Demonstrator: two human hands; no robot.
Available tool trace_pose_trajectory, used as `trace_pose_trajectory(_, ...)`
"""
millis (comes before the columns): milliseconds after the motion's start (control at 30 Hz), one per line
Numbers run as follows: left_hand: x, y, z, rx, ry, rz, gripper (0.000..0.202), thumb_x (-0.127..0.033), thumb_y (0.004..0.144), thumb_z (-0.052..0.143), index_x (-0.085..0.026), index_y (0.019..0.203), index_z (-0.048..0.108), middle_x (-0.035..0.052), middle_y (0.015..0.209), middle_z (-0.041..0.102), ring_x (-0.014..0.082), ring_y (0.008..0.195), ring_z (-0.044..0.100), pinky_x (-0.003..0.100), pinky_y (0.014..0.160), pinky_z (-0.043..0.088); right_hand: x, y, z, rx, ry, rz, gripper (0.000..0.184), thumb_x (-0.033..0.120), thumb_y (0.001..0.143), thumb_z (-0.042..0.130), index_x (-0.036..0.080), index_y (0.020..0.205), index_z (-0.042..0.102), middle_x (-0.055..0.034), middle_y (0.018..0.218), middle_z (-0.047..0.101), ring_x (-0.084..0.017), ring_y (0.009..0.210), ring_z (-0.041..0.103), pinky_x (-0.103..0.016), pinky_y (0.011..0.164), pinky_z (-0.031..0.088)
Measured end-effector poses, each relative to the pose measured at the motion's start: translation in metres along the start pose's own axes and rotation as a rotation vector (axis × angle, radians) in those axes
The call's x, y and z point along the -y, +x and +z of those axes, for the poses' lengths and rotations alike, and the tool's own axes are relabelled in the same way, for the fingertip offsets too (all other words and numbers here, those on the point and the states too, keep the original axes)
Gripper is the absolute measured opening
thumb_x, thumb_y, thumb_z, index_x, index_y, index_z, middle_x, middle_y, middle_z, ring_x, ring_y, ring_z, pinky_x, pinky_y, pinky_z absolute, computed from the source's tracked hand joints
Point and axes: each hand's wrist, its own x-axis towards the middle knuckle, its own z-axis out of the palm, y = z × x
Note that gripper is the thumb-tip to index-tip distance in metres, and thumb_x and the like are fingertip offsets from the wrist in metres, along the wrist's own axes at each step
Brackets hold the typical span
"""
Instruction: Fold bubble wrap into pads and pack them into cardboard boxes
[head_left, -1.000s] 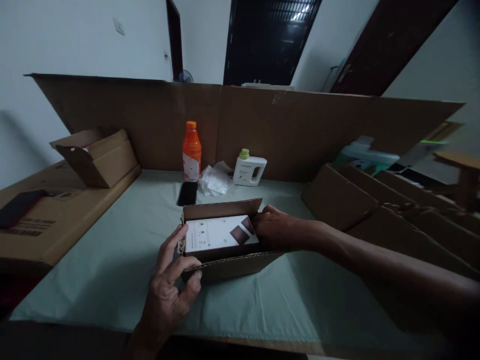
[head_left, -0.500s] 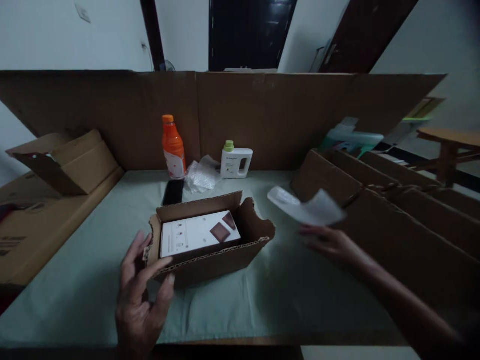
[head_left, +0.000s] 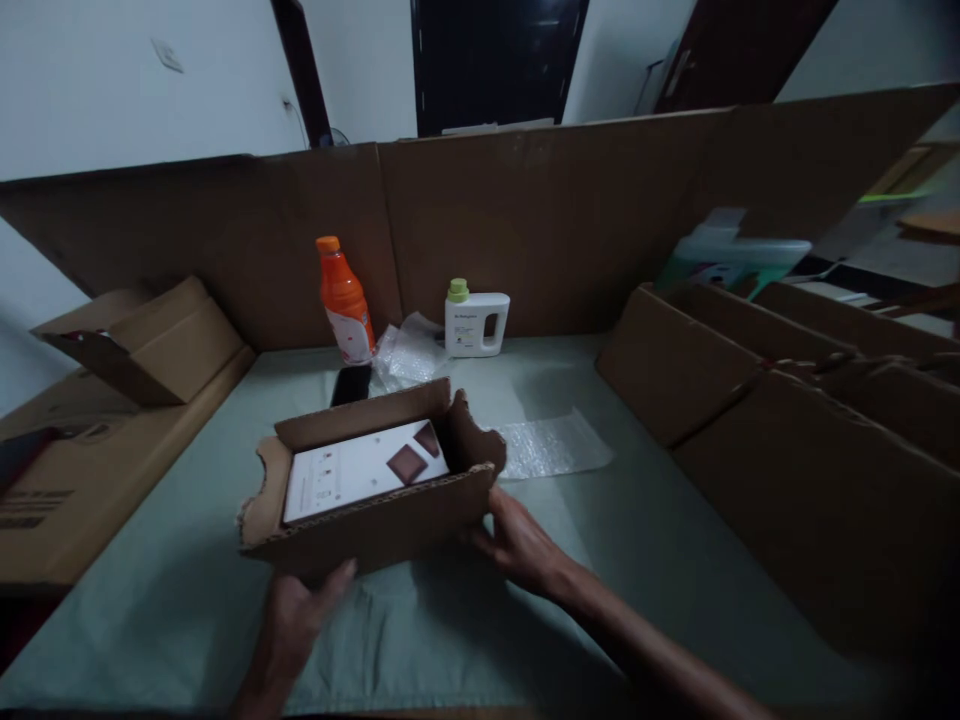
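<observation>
An open cardboard box (head_left: 382,530) with rough-cut edges is at the middle of the table, turned slightly. Inside it lies a white printed carton (head_left: 345,478) with brown squares on its top. My right hand (head_left: 517,540) grips the box's right front corner, its fingertips partly hidden below. At the lower left front, my left hand (head_left: 292,620) is against the box, thumb showing and the other fingers hidden under it. A strip of bubble wrap (head_left: 555,445) lies flat just behind the box's right end.
Along the back stand an orange bottle (head_left: 346,305), crumpled bubble wrap (head_left: 409,350) and a white jug with a green cap (head_left: 476,325). A black phone (head_left: 351,384) lies behind the box. Cardboard compartments (head_left: 810,500) line the right; an open carton (head_left: 161,340) sits left.
My right hand has let go of the bubble wrap strip, now on the table, and moved left to the box. The box has shifted left and nearer. My left hand has slid lower along it.
</observation>
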Motion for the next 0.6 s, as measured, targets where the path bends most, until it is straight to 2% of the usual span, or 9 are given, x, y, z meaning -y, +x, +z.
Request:
trace_pose_trajectory(167, 0.008, 0.049, -0.050, -0.173, 0.007, -0.012, 0.049, -0.047, 0.060, 0.084, -0.013, 0.093, 0.071, 0.0114, 0.094, 0.076, 0.0352, 0.101, 0.070, 0.055, 0.106, 0.049, 0.009, 0.078, 0.043, 0.126, 0.014, -0.124, 0.065, 0.009, 0.076, 0.066, 0.021, 0.137, 0.048, -0.0102, 0.132, 0.064, -0.026, 0.111, 0.064, -0.038, 0.094, 0.053)
trace_pose_trajectory(233, 0.012, 0.069, -0.061, -0.294, -0.012, -0.024, 0.049, -0.044, 0.059, 0.084, -0.015, 0.095, 0.068, 0.0098, 0.093, 0.075, 0.0335, 0.099, 0.070, 0.055, 0.104, 0.050, 0.009, 0.109, 0.059, 0.139, -0.028, -0.164, 0.070, 0.007, 0.077, 0.066, 0.021, 0.143, 0.045, -0.0093, 0.137, 0.062, -0.024, 0.114, 0.064, -0.036, 0.095, 0.053)
trace_pose_trajectory(300, 0.017, 0.083, -0.063, -0.411, -0.079, -0.020, 0.051, -0.042, 0.062, 0.082, -0.017, 0.102, 0.063, 0.0084, 0.100, 0.073, 0.0300, 0.101, 0.069, 0.053, 0.104, 0.050, 0.005, 0.133, 0.067, 0.144, -0.086, -0.180, 0.071, 0.008, 0.078, 0.067, 0.021, 0.144, 0.047, -0.0095, 0.142, 0.060, -0.023, 0.121, 0.062, -0.035, 0.100, 0.051)
trace_pose_trajectory(367, 0.023, 0.090, -0.060, -0.461, -0.125, -0.023, 0.052, -0.043, 0.065, 0.080, -0.019, 0.107, 0.059, 0.0077, 0.107, 0.070, 0.0272, 0.105, 0.068, 0.049, 0.105, 0.049, -0.004, 0.151, 0.063, 0.125, -0.185, -0.164, 0.059, 0.011, 0.082, 0.066, 0.020, 0.139, 0.055, -0.0105, 0.145, 0.057, -0.023, 0.128, 0.058, -0.036, 0.107, 0.047)
trace_pose_trajectory(467, 0.031, 0.092, -0.055, -0.429, -0.103, -0.065, 0.052, -0.045, 0.066, 0.079, -0.020, 0.107, 0.058, 0.0077, 0.110, 0.069, 0.0268, 0.107, 0.066, 0.049, 0.106, 0.047, -0.023, 0.177, 0.043, 0.045, -0.383, -0.092, 0.042, 0.012, 0.088, 0.057, 0.017, 0.129, 0.065, -0.0144, 0.149, 0.053, -0.026, 0.136, 0.051, -0.044, 0.115, 0.039)
trace_pose_trajectory(600, 0.035, 0.092, -0.053, -0.444, -0.080, -0.116, 0.051, -0.046, 0.066, 0.078, -0.020, 0.105, 0.059, 0.0069, 0.105, 0.069, 0.0269, 0.103, 0.066, 0.051, 0.105, 0.047, -0.048, 0.219, 0.023, 0.006, -0.604, -0.023, 0.043, 0.005, 0.086, 0.053, 0.013, 0.125, 0.068, -0.0176, 0.155, 0.045, -0.034, 0.143, 0.040, -0.053, 0.113, 0.036)
